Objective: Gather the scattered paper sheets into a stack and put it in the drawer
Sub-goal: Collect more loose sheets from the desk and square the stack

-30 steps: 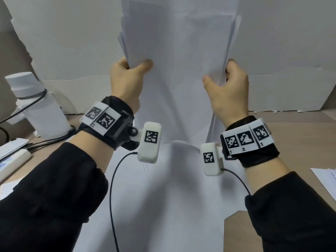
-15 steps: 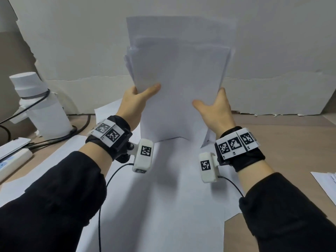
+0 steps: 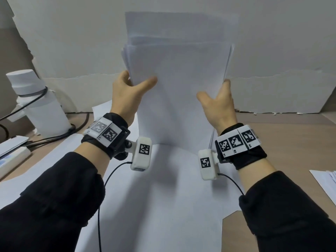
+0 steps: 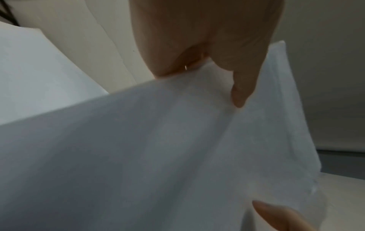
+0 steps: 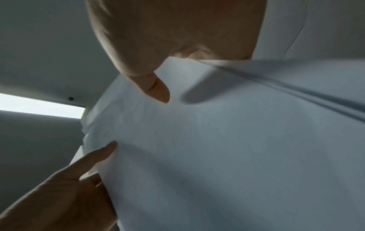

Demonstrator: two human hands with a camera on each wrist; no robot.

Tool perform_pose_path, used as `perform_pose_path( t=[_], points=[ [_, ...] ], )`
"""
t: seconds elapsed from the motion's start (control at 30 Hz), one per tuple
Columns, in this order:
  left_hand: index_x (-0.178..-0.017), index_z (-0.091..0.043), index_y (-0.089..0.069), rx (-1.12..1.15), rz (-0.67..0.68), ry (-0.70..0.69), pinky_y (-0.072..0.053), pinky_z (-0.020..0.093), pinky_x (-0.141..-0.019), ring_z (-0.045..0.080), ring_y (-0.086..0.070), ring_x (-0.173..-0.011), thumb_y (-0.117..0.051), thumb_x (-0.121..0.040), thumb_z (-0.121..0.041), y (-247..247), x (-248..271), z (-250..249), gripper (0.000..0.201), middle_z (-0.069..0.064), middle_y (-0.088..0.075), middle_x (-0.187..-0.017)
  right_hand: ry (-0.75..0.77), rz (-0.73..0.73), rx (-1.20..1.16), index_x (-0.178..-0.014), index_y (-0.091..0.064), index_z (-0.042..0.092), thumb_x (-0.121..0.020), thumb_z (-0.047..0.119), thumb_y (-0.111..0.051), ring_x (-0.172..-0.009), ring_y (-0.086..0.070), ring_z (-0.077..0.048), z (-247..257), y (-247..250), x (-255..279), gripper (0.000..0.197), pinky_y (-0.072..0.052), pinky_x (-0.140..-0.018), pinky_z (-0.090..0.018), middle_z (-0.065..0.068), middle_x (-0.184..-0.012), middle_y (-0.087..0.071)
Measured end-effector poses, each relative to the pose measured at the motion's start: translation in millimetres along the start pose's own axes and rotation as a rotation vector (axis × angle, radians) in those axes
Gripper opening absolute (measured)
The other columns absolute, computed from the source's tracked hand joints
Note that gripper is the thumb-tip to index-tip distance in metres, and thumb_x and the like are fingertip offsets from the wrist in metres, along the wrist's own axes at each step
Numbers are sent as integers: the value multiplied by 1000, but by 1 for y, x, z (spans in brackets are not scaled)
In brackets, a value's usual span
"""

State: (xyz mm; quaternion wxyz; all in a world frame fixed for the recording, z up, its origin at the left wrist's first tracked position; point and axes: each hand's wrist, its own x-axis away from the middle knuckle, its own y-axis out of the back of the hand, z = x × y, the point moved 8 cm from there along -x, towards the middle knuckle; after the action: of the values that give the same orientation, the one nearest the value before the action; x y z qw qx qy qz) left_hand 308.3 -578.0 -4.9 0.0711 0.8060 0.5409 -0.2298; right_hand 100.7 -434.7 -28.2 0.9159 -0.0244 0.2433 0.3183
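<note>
1. Two hands hold one stack of paper sheets (image 3: 179,84) upright in the middle of the head view, its lower edge resting on a large white sheet (image 3: 163,197) that covers the desk (image 3: 283,142).
2. At centre left, the left hand (image 3: 127,99) grips the stack's left edge, thumb across the front and fingers curled behind.
3. At centre right, the right hand (image 3: 217,106) grips the right edge the same way, thumb on the front face.
4. Sheet tops are uneven: some rise above the others toward the top of the frame.
5. From the left wrist view, the thumb (image 4: 242,87) presses on the paper face; the right wrist view shows the right thumb (image 5: 158,89) doing likewise.
6. Both forearms wear black sleeves and wrist bands with black-and-white markers.
7. At the left edge stand a white bottle-shaped container (image 3: 36,104), a dark cable (image 3: 54,137) and a white power strip (image 3: 12,160).
8. More loose paper (image 3: 325,180) lies at the right edge.
9. White torn-edged board (image 3: 72,42) forms the backdrop.
</note>
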Motion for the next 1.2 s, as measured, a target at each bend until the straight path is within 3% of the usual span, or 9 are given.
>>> perform_pose_path(
  t=[0.1,0.27,0.4,0.67,0.8,0.9,1.0,1.07,1.2],
  points=[
    [-125,-2,-61,15,59,88,-56,44,-97,29,-72,-108,-83,-77,-10,1,3,14,54,11,-75,-114,-89,17,-30,-112,-47,12,-83,20,-64,-84,-57,-12,-16,-1,-1,35,-45,-78,-28,11,-92,-59],
    [-125,-3,-65,70,170,218,-51,50,-105,33,-68,-113,-77,-77,-8,-16,11,31,49,15,-72,-121,-103,2,-56,-137,-39,5,-79,27,-65,-114,-52,-20,-15,-7,0,67,-44,-103,-38,-5,-129,-56],
    [-115,-7,-70,6,145,205,-48,53,-107,35,-67,-115,-79,-70,-7,-15,7,27,46,15,-73,-118,-55,-10,-90,-109,-48,11,-81,14,-64,-78,-55,-8,-12,-4,-1,32,-47,-77,-25,11,-90,-57],
    [-94,-5,-76,20,-8,126,-57,53,-93,34,-74,-93,-80,-78,3,11,-3,2,18,17,-77,-100,-65,54,-123,-107,-50,24,-78,19,-71,-88,-70,-14,-14,-10,-2,36,-58,-82,-36,5,-98,-70],
    [-111,3,-68,238,-118,89,-58,50,-92,32,-72,-95,-79,-79,6,34,-11,-8,34,17,-75,-107,-101,143,-42,-106,-62,12,-80,24,-76,-87,-71,-17,-21,-12,-3,31,-59,-82,-38,-1,-98,-73],
    [-119,2,-63,384,-165,77,-57,49,-93,33,-71,-99,-78,-80,6,53,-17,-13,42,21,-71,-115,-125,207,-75,-84,-65,2,-82,22,-78,-70,-64,-17,-22,-12,-2,25,-56,-69,-36,-1,-75,-69],
    [-135,5,-56,499,-179,155,-55,51,-97,35,-68,-111,-84,-78,-2,70,-20,-3,64,22,-64,-131,-244,229,-398,-86,-68,9,-83,6,-75,-84,-69,-25,-27,-23,3,8,-58,-78,-38,-8,-89,-72],
    [-145,1,-48,572,-122,236,-54,52,-99,36,-64,-122,-91,-71,-12,70,-18,3,86,21,-60,-139,-297,220,-652,-84,-62,10,-83,-1,-72,-90,-64,-30,-25,-33,8,15,-56,-81,-40,-13,-93,-67],
    [-140,-2,-56,659,-55,406,-59,45,-91,30,-67,-117,-69,-94,-22,48,1,26,52,16,-66,-133,-351,251,-864,-88,-63,14,-85,-6,-65,-91,-68,-28,-18,-57,25,21,-54,-84,-45,-10,-94,-70]
  ],
)
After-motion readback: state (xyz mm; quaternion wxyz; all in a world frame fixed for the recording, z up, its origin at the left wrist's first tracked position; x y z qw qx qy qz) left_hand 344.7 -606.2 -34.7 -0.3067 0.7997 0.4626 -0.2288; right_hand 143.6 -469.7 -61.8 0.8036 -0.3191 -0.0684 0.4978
